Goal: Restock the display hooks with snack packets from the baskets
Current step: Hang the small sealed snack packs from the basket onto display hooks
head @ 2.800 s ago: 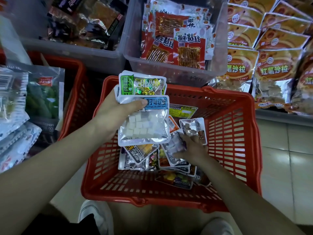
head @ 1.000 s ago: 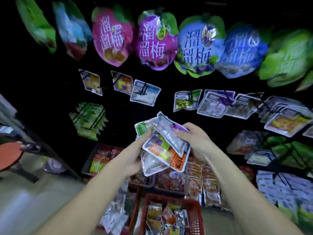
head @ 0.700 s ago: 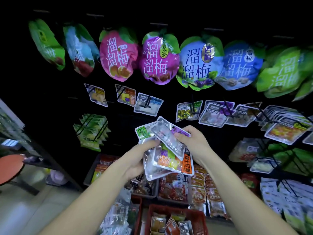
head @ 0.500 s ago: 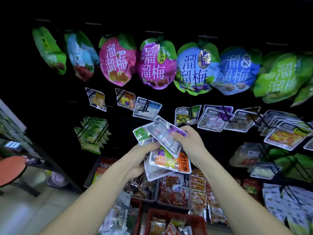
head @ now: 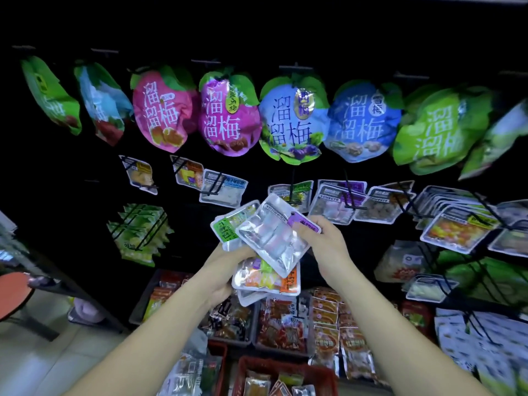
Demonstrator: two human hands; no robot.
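I face a dark display wall with hooks. My left hand (head: 225, 270) grips a fanned stack of snack packets (head: 265, 277) from below, an orange-edged one in front and a green-labelled one (head: 227, 224) behind. My right hand (head: 320, 241) pinches the top clear packet with a purple label (head: 271, 235) by its upper right corner. Just above hang a blue-labelled packet on a hook (head: 224, 190), a green-labelled packet on a hook (head: 294, 194) and a purple-labelled row (head: 338, 202). The red basket (head: 285, 375) with more packets sits at the bottom.
Large round plum bags (head: 231, 115) hang along the top row. More hooked packets (head: 460, 224) stick out at the right. Bins of red and orange packets (head: 285, 321) stand on the floor below. A red stool (head: 14, 292) and a shelf edge are at the left.
I rose from the basket with the stack of packets and now face the hooks. Over the last second my right hand lifted the purple-labelled packet slightly out of the stack.
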